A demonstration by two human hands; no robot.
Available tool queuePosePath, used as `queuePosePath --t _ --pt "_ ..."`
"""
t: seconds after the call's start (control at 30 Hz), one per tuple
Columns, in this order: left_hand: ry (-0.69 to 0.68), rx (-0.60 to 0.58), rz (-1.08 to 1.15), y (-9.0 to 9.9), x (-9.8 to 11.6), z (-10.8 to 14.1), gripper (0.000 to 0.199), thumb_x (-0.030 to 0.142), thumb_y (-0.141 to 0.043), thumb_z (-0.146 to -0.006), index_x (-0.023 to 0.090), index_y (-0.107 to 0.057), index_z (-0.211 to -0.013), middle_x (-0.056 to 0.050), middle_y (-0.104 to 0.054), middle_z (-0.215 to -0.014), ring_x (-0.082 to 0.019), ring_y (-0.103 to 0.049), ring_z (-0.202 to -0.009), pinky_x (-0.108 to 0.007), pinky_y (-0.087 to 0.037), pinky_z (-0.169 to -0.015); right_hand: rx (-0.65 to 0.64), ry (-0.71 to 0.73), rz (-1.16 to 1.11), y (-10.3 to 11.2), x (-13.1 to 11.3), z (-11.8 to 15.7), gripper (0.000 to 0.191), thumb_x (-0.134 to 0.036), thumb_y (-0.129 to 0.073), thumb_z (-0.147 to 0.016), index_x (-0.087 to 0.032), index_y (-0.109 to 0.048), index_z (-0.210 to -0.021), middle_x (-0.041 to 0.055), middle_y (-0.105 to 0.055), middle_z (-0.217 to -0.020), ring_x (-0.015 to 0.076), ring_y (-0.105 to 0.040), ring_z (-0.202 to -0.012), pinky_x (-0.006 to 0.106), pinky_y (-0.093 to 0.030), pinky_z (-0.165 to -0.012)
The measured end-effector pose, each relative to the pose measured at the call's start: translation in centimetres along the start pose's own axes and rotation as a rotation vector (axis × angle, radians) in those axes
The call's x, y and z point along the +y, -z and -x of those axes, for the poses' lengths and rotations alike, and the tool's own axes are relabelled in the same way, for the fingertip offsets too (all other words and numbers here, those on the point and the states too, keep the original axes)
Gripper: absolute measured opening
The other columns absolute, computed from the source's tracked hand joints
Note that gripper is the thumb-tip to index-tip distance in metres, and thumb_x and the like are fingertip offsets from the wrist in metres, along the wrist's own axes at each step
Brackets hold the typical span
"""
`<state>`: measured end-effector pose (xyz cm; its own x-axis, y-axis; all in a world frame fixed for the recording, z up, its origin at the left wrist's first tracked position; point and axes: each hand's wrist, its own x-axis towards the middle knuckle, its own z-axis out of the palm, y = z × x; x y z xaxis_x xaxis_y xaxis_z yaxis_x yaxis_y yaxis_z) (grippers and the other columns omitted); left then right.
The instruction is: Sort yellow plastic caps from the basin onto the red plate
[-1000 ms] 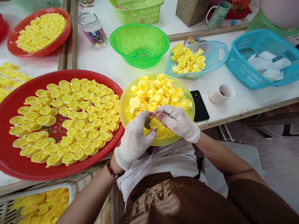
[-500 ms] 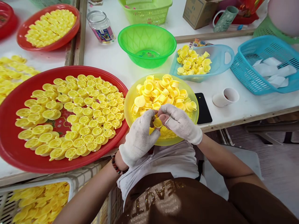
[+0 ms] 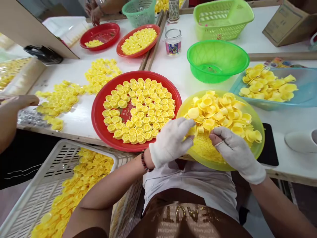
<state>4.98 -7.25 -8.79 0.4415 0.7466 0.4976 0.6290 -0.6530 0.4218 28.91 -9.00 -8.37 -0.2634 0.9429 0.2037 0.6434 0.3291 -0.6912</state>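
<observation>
My left hand [image 3: 174,140], in a white glove with bare fingertips, is closed over the left rim of a translucent yellow bowl [image 3: 259,145]. A bit of yellow, apparently a small toy teacup [image 3: 191,132], shows between its thumb and fingers, mostly hidden. My right hand [image 3: 234,150], gloved too, is above the bowl's right part with thumb and fingertips pinched; whatever they hold is too small to make out. Yellow plastic teacups [image 3: 218,109] are heaped at the bowl's back, with tiny yellow pieces [image 3: 206,148] in front. Left of it, a red tray [image 3: 99,132] carries rows of filled teacups [image 3: 140,122].
Behind stand a green bowl [image 3: 218,62], a glass jar [image 3: 173,44] and a blue basket [image 3: 307,86] of teacups. A white crate [image 3: 29,201] of yellow parts is low on the left. Another person's hand [image 3: 24,100] is near loose yellow pieces [image 3: 59,102]; someone else's hands [image 3: 95,15] are farther back.
The view has swung left, bringing in the crate and other people's hands. My hands, close together before around a teacup, are apart now, the left one shifted toward the red tray.
</observation>
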Motion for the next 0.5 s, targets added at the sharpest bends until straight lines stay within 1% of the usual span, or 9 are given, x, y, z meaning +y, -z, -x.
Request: queuePosePath --t 0.07,0.17,0.23,0.27,0.3,0.37,0.43,0.5 --pt "0.118 0.111 -0.002 2.0 -2.0 0.6 0.028 0.020 -0.058 -0.091 0.017 -0.061 -0.118 -0.008 -0.070 -0.107 -0.019 -0.066 -0.093 -0.035 -0.056 -0.087 -0.018 0.026 0.032 0.0 -0.1 0.0 0.018 -0.038 -0.056 -0.102 -0.022 -0.062 -0.094 0.0003 -0.064 -0.082 0.0144 -0.059 -0.073 0.027 -0.047 -0.069" --pt "0.325 0.214 -0.180 5.8 -6.4 1.6 0.025 0.017 -0.059 -0.087 0.017 -0.065 -0.112 -0.007 -0.070 -0.099 -0.019 -0.063 -0.086 -0.035 -0.053 -0.085 -0.048 0.047 0.057 0.0 0.1 0.1 0.019 -0.036 -0.055 -0.102 -0.022 -0.059 -0.089 -0.0013 -0.060 -0.077 0.0128 -0.056 -0.068 0.025 -0.045 -0.065" --pt "0.470 0.225 -0.338 7.9 -9.7 2.4 0.021 0.018 -0.060 -0.085 0.016 -0.066 -0.105 -0.007 -0.068 -0.093 -0.019 -0.059 -0.081 -0.035 -0.051 -0.081 -0.058 0.052 0.059 -0.1 0.2 0.1 0.019 -0.035 -0.055 -0.102 -0.022 -0.058 -0.088 -0.0020 -0.059 -0.076 0.0122 -0.055 -0.066 0.025 -0.045 -0.063" --pt "0.526 0.196 -0.399 8.7 -11.2 2.7 0.017 0.019 -0.060 -0.084 0.015 -0.066 -0.100 -0.006 -0.066 -0.089 -0.019 -0.057 -0.079 -0.034 -0.049 -0.078 -0.064 0.052 0.058 -0.1 0.3 0.1 0.019 -0.035 -0.055 -0.102 -0.022 -0.058 -0.088 -0.0022 -0.058 -0.075 0.0121 -0.055 -0.066 0.025 -0.044 -0.063" --pt "0.569 0.161 -0.446 9.1 -12.6 3.1 0.013 0.020 -0.059 -0.084 0.015 -0.065 -0.094 -0.005 -0.064 -0.085 -0.018 -0.055 -0.077 -0.032 -0.047 -0.076 -0.070 0.054 0.058 -0.1 0.3 0.1 0.019 -0.034 -0.055 -0.102 -0.022 -0.058 -0.088 -0.0023 -0.059 -0.075 0.0120 -0.055 -0.066 0.025 -0.045 -0.063" --pt "0.648 0.083 -0.503 9.1 -14.9 3.7 0.009 0.020 -0.057 -0.083 0.015 -0.063 -0.086 -0.004 -0.059 -0.079 -0.017 -0.052 -0.074 -0.030 -0.042 -0.071 -0.086 0.068 0.066 -0.2 0.3 0.1 0.018 -0.033 -0.055 -0.102 -0.022 -0.059 -0.089 -0.0022 -0.060 -0.076 0.0120 -0.056 -0.066 0.025 -0.045 -0.064" --pt "0.719 0.022 -0.517 8.4 -16.6 3.9 0.007 0.019 -0.057 -0.081 0.015 -0.062 -0.083 -0.004 -0.057 -0.076 -0.017 -0.050 -0.071 -0.030 -0.037 -0.066 -0.100 0.089 0.082 -0.2 0.2 0.2 0.016 -0.032 -0.054 -0.102 -0.022 -0.060 -0.091 -0.0019 -0.062 -0.076 0.0124 -0.058 -0.067 0.025 -0.046 -0.065" --pt "0.767 -0.011 -0.499 7.4 -17.7 3.9 0.007 0.016 -0.057 -0.078 0.015 -0.062 -0.083 -0.005 -0.058 -0.074 -0.017 -0.049 -0.068 -0.031 -0.034 -0.063 -0.110 0.102 0.101 -0.2 0.1 0.2 0.015 -0.031 -0.054 -0.102 -0.022 -0.061 -0.092 -0.0016 -0.063 -0.077 0.0129 -0.059 -0.067 0.026 -0.046 -0.065"
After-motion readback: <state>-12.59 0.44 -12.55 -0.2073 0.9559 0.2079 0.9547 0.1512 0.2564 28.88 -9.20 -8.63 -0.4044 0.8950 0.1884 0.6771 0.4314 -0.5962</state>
